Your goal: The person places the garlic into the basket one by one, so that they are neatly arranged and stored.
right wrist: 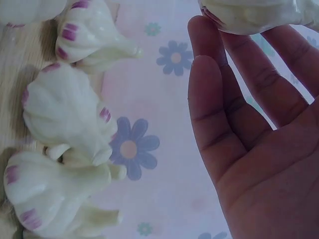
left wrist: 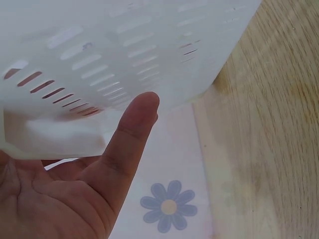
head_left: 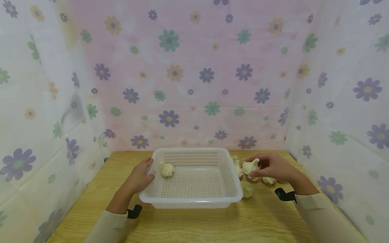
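A white plastic basket [head_left: 190, 199] with slotted walls stands on the table. My left hand [head_left: 140, 176] holds its left rim, and in the left wrist view one finger [left wrist: 133, 129] stretches along the slotted wall [left wrist: 164, 50]. Inside the basket, toward its left, lies one garlic bulb [head_left: 167, 169]. Right of the basket, my right hand [head_left: 275, 166] pinches another garlic bulb [head_left: 250, 167] between thumb and fingers. That bulb [right wrist: 254, 15] shows at the top of the right wrist view, at the fingertips. Several more bulbs [right wrist: 70, 109] with purple marks lie beside this hand.
One bulb [head_left: 246, 189] rests against the basket's right side, and another [head_left: 268, 180] sits below the right hand. The wooden table [head_left: 194, 226] is bounded by flower-printed cloth [head_left: 194, 84] at the back and both sides.
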The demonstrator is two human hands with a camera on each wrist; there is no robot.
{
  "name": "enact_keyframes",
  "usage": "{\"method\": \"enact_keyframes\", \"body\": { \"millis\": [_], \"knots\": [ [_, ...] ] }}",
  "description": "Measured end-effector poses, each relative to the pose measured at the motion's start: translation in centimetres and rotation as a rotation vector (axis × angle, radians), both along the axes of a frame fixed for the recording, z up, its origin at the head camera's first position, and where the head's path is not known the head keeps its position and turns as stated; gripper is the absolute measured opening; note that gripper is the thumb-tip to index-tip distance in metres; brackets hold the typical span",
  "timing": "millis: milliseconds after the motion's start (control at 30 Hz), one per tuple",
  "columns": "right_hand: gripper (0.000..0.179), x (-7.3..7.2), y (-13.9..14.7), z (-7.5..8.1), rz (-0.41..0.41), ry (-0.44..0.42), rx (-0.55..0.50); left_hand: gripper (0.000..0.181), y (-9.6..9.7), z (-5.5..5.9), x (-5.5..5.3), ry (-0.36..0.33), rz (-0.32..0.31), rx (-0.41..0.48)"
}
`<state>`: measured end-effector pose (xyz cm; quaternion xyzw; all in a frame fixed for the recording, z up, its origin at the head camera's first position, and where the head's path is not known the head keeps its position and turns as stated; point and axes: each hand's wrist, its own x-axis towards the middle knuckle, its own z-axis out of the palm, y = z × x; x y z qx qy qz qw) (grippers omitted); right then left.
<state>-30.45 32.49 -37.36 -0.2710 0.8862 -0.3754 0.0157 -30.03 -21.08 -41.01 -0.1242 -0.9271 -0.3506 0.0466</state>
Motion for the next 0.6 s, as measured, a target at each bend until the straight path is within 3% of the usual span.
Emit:
{"method": "enact_keyframes", "body": {
  "millis": [200,367,600],
  "knots": [
    [0.054,-1.0,-1.8,0.7,0.041,0.012,-0.006,0.071,-0.1,-0.1,0.0,0.006,0.002,0.01],
    [0.049,-2.2,-3.0,1.0,0.092,0.024,-0.019,0.07,0.0,0.0,0.1,0.008,0.022,0.025],
    [0.051,-3.0,-5.3,1.8,0.08,-0.027,-0.035,0.066,-0.2,0.0,0.3,-0.009,0.041,0.086]
  ]
}}
